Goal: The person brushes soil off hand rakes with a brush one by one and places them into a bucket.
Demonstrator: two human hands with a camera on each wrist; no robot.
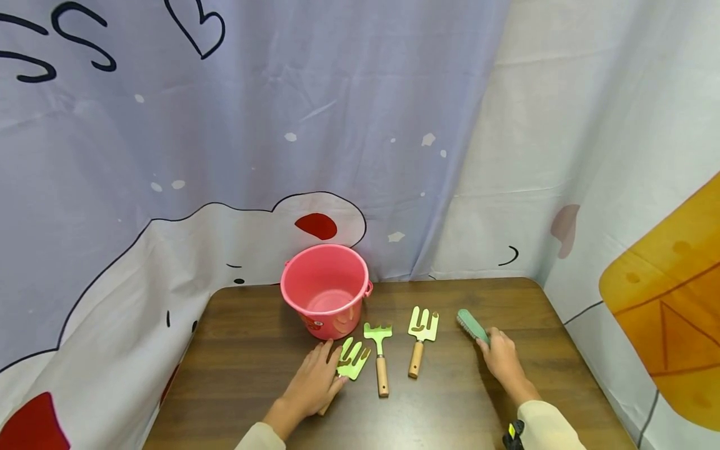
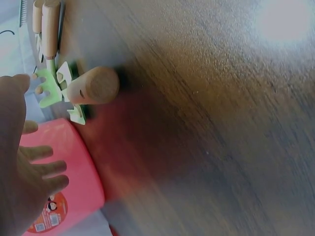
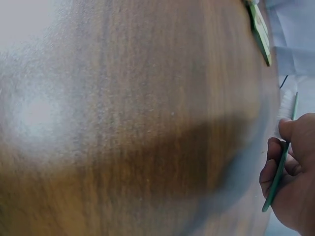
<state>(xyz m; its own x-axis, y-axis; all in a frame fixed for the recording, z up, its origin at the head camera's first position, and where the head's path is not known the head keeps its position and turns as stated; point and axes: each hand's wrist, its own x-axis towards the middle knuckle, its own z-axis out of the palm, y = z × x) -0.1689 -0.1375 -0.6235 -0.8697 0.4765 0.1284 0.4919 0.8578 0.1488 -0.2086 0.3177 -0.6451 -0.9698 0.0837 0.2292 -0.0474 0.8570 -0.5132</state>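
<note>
My right hand [image 1: 502,357] grips a green brush [image 1: 471,325] at the right of the table; in the right wrist view its white bristles [image 3: 285,110] show past the thumb. The fingers of my left hand [image 1: 314,380] are spread over a small green toy garden fork [image 1: 354,359], hiding part of its wooden handle [image 2: 94,86]. Beside it lies a green toy rake [image 1: 381,359] with a wooden handle. Farther right lies another green garden fork [image 1: 419,340]. A pink bucket [image 1: 351,319] stands upright just beyond my left hand.
The brown wooden table [image 1: 236,362] meets a printed curtain [image 1: 253,144] along its back edge. More curtain [image 1: 647,206] hangs at the right side. The bucket stands near the back edge, left of the tools.
</note>
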